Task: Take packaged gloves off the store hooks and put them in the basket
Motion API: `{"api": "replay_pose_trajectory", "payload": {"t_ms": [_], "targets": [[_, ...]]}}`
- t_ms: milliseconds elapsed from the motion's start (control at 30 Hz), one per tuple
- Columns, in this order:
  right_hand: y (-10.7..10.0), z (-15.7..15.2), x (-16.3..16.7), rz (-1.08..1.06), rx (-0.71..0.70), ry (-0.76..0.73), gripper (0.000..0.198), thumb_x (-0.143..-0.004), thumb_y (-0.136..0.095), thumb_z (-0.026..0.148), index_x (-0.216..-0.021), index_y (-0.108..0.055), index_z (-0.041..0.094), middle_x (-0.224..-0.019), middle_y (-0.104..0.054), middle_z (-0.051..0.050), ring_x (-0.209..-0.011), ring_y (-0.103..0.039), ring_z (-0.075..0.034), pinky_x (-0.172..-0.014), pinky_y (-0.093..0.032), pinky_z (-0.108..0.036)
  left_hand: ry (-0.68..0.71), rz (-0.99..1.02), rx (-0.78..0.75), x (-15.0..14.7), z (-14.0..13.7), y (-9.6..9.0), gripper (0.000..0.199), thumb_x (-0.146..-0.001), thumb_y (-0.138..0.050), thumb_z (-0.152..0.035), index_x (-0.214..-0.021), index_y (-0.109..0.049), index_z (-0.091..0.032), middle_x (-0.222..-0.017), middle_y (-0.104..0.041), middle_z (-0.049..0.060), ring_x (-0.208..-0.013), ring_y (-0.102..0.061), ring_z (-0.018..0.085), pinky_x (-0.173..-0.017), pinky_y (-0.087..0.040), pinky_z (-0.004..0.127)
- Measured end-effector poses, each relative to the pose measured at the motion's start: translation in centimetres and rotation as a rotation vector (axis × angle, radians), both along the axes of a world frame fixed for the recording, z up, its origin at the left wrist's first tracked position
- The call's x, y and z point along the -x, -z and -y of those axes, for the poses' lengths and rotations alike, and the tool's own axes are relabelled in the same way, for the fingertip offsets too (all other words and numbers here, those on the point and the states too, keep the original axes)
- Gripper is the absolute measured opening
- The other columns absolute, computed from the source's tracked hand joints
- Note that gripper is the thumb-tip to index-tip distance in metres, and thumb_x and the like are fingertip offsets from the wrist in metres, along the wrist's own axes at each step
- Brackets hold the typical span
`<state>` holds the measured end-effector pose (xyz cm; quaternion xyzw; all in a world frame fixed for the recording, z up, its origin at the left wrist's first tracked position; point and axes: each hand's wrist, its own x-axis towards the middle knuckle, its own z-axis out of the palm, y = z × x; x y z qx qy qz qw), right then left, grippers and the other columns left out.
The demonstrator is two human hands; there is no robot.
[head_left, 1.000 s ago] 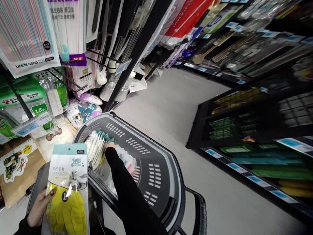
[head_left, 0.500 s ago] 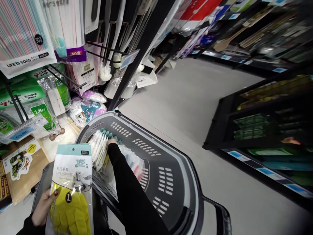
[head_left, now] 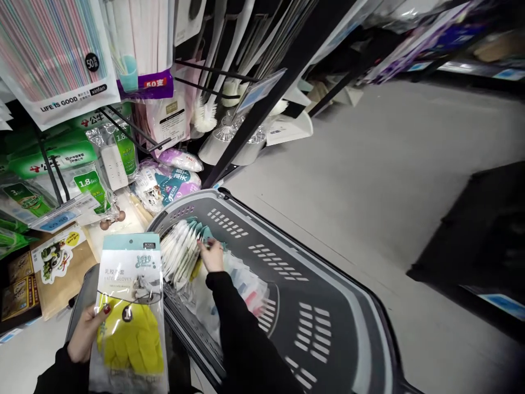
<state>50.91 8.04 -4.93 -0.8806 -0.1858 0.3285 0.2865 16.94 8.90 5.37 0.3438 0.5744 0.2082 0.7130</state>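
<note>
My left hand (head_left: 87, 332) grips a clear pack of yellow latex gloves (head_left: 130, 342) by its left edge, thumb on the front. The pack stands upright before me, its teal and white header facing me. My right hand (head_left: 212, 256) is inside the grey basket (head_left: 340, 284), fingers bent at the teal top edges of a row of similar glove packs (head_left: 180, 254). It seems to pinch one of them; the fingertips are partly hidden. Beside these, under my right forearm, lie more clear packs (head_left: 246, 282) with some red and blue on them.
Shelf hooks on the left hold straw packs (head_left: 53, 60), green power-strip packs (head_left: 53, 156) and brushes (head_left: 205, 112). A dark slanted shelf post (head_left: 262, 104) rises behind the basket. At right stands a dark low shelf (head_left: 471, 246) on the grey floor (head_left: 369, 158).
The view has swung left, so the shelves and basket sit further right. My right hand has drawn back slightly from the packs, showing more of its fingers. My left hand still holds the gloves.
</note>
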Motion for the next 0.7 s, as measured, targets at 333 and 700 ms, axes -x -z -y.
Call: {"api": "replay_pose_trajectory", "payload": {"t_ms": [333,700], "targets": [[-13.0,5.3,6.7,-0.292,-0.674,-0.282,0.032,-0.066,-0.068,0.045,-0.069,-0.058,0.015,-0.053,-0.043,0.005,-0.05,-0.039,-0.009,-0.049,-0.033,-0.021,-0.004,0.067,-0.127,-7.6,-1.1,-4.2,0.039,-0.053,-0.079,-0.044,-0.074,-0.072,-0.012,-0.068,-0.073,0.009,-0.075,-0.067,0.034,-0.064,-0.053,0.04],[-18.4,10.4,7.9,0.208,-0.769,0.206,0.025,-0.078,-0.055,0.036,-0.082,-0.066,0.015,-0.08,-0.067,-0.006,-0.074,-0.058,-0.019,-0.066,-0.045,-0.028,0.3,0.407,-0.297,-10.7,-1.0,-8.1,0.036,-0.067,-0.073,-0.034,-0.097,-0.071,-0.015,-0.099,-0.072,0.009,-0.1,-0.06,0.033,-0.086,-0.046,0.042]]}}
